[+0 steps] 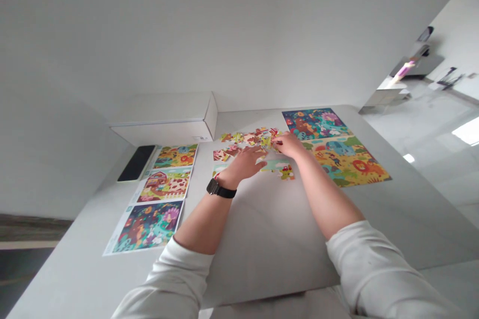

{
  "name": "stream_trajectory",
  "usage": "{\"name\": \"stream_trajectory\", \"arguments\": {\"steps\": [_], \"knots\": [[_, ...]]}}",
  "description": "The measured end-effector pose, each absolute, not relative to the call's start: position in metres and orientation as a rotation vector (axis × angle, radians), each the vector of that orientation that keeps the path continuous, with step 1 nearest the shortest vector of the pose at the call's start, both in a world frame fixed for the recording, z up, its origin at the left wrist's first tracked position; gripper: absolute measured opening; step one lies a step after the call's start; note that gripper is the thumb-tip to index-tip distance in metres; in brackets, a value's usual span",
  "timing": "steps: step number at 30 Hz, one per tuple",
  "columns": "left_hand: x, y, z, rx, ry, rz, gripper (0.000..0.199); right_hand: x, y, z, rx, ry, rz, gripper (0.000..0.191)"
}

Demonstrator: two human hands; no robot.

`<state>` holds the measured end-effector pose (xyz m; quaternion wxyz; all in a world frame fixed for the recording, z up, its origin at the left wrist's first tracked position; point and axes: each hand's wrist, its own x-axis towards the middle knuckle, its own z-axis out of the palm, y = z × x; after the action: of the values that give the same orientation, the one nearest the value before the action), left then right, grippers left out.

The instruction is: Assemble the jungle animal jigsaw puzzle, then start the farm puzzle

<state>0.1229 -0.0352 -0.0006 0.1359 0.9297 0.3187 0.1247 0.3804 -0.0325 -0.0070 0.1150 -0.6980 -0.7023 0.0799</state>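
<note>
Loose jigsaw pieces (249, 138) lie in a spread pile near the wall, in yellow-green, brown, pink and red. My left hand (245, 163), with a black watch (221, 189) on its wrist, lies over the front of the pile, fingers stretched and thumb apart. At the pile's right side, my right hand (289, 144) has its fingertips pinched together on a small jigsaw piece, partly hidden by the fingers. Closer to me is a partly joined strip of puzzle (277, 165) with pale sky and a red vehicle; my left hand covers part of it.
Two assembled puzzles, a dark forest one (316, 123) and a yellow savanna one (348, 159), lie at right. On the left are a printed picture sheet (164, 184), a dark phone (136, 163) and a long white box (164, 119) against the wall. The grey table (269, 249) carries everything.
</note>
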Motion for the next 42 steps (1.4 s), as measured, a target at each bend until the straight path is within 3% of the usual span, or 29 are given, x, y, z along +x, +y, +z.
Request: {"name": "stream_trajectory", "arguments": {"steps": [7, 19, 30, 42], "knots": [[0.111, -0.021, -0.009, 2.688, 1.000, 0.211, 0.048, 0.390, -0.035, 0.006, -2.047, -1.969, 0.233, 0.034], [0.063, -0.008, 0.008, 2.437, 1.598, 0.223, 0.040, 0.391, -0.037, 0.009, -2.229, -1.905, 0.340, 0.028], [0.071, -0.010, 0.016, 2.521, 1.485, -0.080, 0.055, 0.389, -0.038, 0.010, -2.240, -1.965, 0.403, 0.022], [0.023, 0.023, 0.010, 2.394, 1.649, 0.069, 0.064, 0.391, -0.036, 0.006, -2.249, -1.977, 0.393, 0.033]]}}
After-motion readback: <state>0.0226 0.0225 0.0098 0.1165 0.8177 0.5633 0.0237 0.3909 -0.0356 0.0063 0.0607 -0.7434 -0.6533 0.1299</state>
